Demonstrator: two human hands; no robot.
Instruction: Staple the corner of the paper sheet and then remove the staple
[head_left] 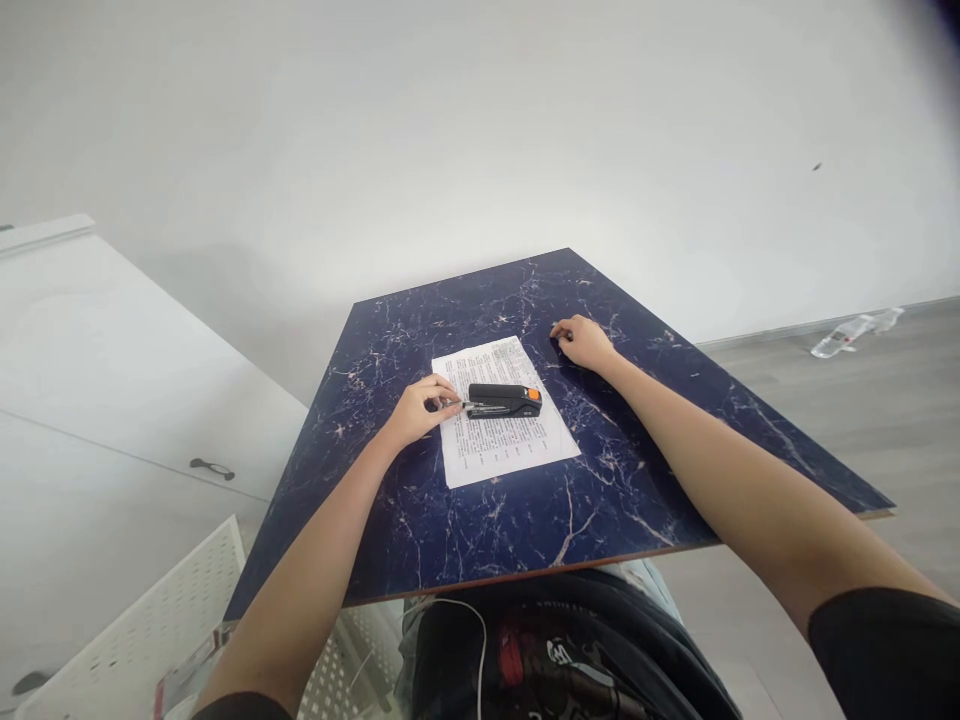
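A printed sheet of paper (504,435) lies in the middle of a dark blue marbled table (622,480). On the sheet rests a black stapler (504,400) with an orange patch at its right end. My left hand (418,408) is at the sheet's left edge, its fingers curled and pinched at the stapler's metal left end. My right hand (582,341) rests on the bare table just right of the sheet's top corner, fingers curled down, and whether it holds anything is hidden.
A white cabinet (97,380) with a dark handle stands to the left. A white perforated panel (142,630) leans below the table's left corner. An empty plastic bottle (855,333) lies on the grey floor at the right. A white wall is behind.
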